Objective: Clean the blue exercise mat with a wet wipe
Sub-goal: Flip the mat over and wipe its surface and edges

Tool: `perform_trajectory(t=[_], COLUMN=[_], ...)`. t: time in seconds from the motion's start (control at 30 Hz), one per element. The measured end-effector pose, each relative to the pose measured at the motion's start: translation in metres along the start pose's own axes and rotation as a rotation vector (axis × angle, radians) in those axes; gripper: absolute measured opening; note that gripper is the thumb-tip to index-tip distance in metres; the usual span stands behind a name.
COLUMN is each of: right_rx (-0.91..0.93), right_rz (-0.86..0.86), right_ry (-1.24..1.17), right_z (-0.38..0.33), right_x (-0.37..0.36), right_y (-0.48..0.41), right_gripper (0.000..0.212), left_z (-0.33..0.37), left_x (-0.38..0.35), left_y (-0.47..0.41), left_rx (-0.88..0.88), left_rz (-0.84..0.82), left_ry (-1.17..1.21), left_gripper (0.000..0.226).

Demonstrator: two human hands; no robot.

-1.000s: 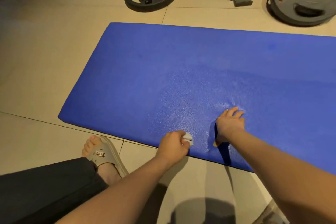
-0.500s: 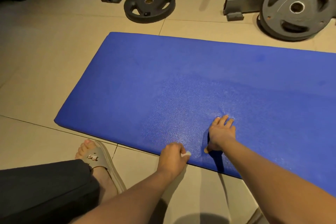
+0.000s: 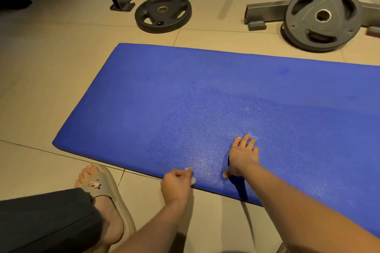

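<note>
Your left hand [image 3: 176, 184] is curled round the balled wipe [image 3: 190, 174], right at the mat's [image 3: 185, 92] near edge. Right hand [image 3: 243, 155] lies flat, fingers spread, pressing the mat down. Mat is on the floor [image 3: 41, 88]: speckled sheen round your hands, duller toward the far edge and left end. Looks mid-wipe. Next: push the wipe across the dull area, right hand bracing.

Left hand [image 3: 177, 183] clutching wet wipe [image 3: 190, 174] at blue mat [image 3: 205, 96] edge, right hand [image 3: 243, 156] flat on it.
</note>
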State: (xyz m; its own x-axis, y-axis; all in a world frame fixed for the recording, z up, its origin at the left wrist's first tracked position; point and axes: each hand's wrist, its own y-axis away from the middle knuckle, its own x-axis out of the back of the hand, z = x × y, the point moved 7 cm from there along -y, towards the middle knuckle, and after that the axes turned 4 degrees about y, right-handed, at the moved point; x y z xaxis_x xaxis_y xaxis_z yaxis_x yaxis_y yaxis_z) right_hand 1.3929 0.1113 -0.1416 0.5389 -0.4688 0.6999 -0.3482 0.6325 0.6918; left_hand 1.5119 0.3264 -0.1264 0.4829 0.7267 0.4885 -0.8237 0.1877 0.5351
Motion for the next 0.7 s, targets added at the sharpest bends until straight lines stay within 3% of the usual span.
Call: perform_trajectory(t=[0.1, 0.23, 0.33, 0.47, 0.53, 0.7], right_rx=[0.003, 0.009, 0.014, 0.013, 0.009, 0.001], right_rz=[0.001, 0.003, 0.006, 0.005, -0.002, -0.013], right_ry=[-0.007, -0.017, -0.020, -0.017, -0.021, -0.012], right_z=[0.001, 0.001, 0.003, 0.004, 0.003, 0.001], right_x=[0.000, -0.001, -0.002, -0.002, -0.002, 0.000], right_y=[0.001, 0.002, 0.003, 0.002, 0.003, 0.002], right_gripper=[0.152, 0.153, 0.152, 0.152, 0.153, 0.154], left_z=[-0.003, 0.000, 0.001, -0.015, -0.025, -0.036], left_x=[-0.033, -0.035, -0.018, 0.019, 0.019, -0.039], left_y=[0.022, 0.022, 0.008, -0.016, -0.017, 0.017], left_rx=[-0.030, -0.008, 0.012, 0.100, 0.172, 0.280], left_rz=[-0.113, -0.128, -0.050, 0.164, 0.192, 0.005], left_ry=[-0.014, -0.065, -0.067, 0.084, 0.167, 0.324], left_gripper=[0.028, 0.022, 0.024, 0.022, 0.018, 0.023])
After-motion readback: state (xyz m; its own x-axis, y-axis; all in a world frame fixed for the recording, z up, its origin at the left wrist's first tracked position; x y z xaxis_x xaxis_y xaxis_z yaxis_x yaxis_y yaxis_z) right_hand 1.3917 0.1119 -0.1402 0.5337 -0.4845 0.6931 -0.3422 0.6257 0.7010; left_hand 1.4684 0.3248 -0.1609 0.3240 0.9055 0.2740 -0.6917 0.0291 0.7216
